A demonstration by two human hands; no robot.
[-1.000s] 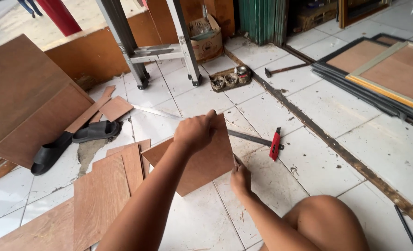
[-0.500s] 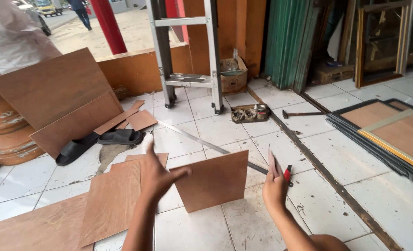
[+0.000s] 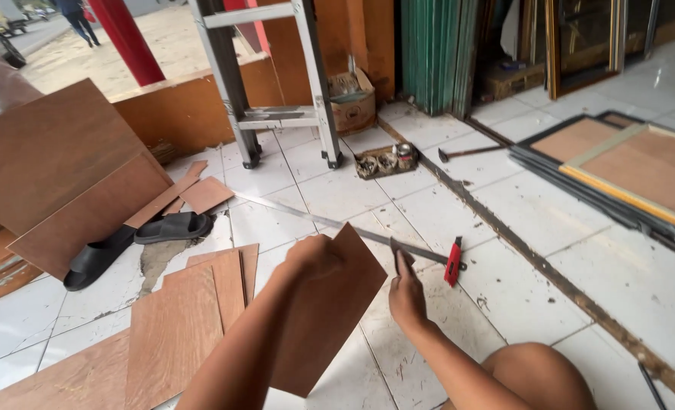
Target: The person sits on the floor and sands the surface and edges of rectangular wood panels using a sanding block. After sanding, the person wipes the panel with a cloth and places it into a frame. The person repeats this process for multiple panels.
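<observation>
Left hand [image 3: 316, 257] grips the top edge of a brown plywood panel [image 3: 330, 311], tilted up off the tiled floor [image 3: 504, 304]. Right hand [image 3: 407, 292], just right of the panel, fingers loosely curled, empty, near the red-handled cutter [image 3: 453, 262]; looks like mid-lift, and the next move needs that hand on the panel edge.

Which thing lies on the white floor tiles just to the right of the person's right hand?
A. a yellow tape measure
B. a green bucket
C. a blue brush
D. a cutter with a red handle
D: the cutter with a red handle lies on the floor beside the right hand, while the left hand holds the brown board.
</observation>
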